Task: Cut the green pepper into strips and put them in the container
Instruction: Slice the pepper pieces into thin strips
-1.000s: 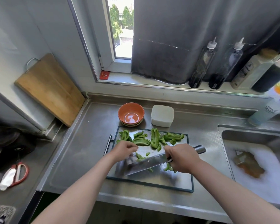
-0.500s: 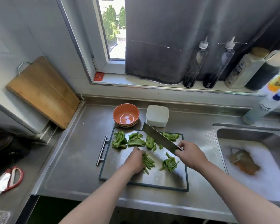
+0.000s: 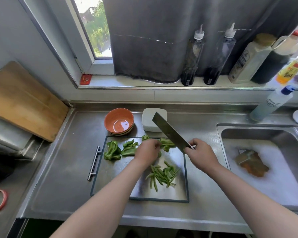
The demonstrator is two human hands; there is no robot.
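Left hand [image 3: 147, 152]: fingers [image 3: 155, 146] curled on a pepper chunk [image 3: 167, 143] at the board's [image 3: 110, 177] far edge.
Right hand [image 3: 200, 152]: fingers clamped on the knife [image 3: 169, 130], blade raised and slanting back over the container [image 3: 149, 117].
Strips [image 3: 162, 174]: heaped on the board's near right part.
Other chunks [image 3: 112, 151]: uncut, far left of the board.
Container: white, on the worktop [image 3: 67, 160] just behind the board, beside an orange bowl [image 3: 119, 121].
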